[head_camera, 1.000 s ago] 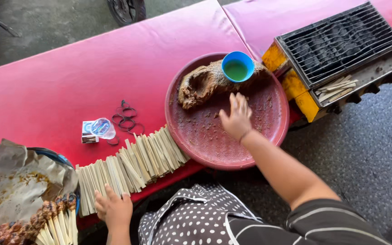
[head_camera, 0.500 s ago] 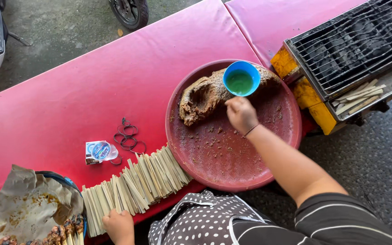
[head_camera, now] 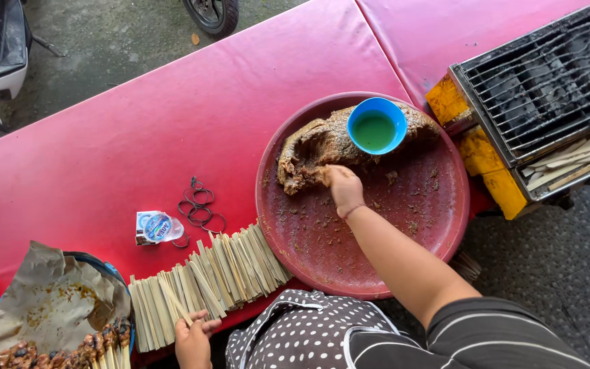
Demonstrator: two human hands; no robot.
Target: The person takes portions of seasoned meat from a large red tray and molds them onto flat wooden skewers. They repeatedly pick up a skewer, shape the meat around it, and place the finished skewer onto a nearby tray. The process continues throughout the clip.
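My right hand [head_camera: 341, 188] reaches into a round maroon tray [head_camera: 418, 239] and pinches the near edge of a brown mound of seasoned meat paste [head_camera: 315, 147]. A small blue bowl [head_camera: 376, 126] with green liquid sits on the mound's right part. My left hand [head_camera: 192, 338] rests at the table's near edge, its fingers closed on a flat bamboo stick [head_camera: 175, 307] from the row of bamboo sticks [head_camera: 206, 280] lying side by side.
A red padded table [head_camera: 172, 137] holds black rubber bands [head_camera: 199, 208] and a small plastic water cup [head_camera: 157, 227]. Brown paper [head_camera: 35, 307] with finished skewers [head_camera: 69, 350] lies at bottom left. A charcoal grill [head_camera: 548, 89] stands at right. A scooter wheel [head_camera: 213, 14] is beyond the table.
My right hand moved from the tray's open middle up and left to the meat mound and closed on it. My left hand stayed at the sticks.
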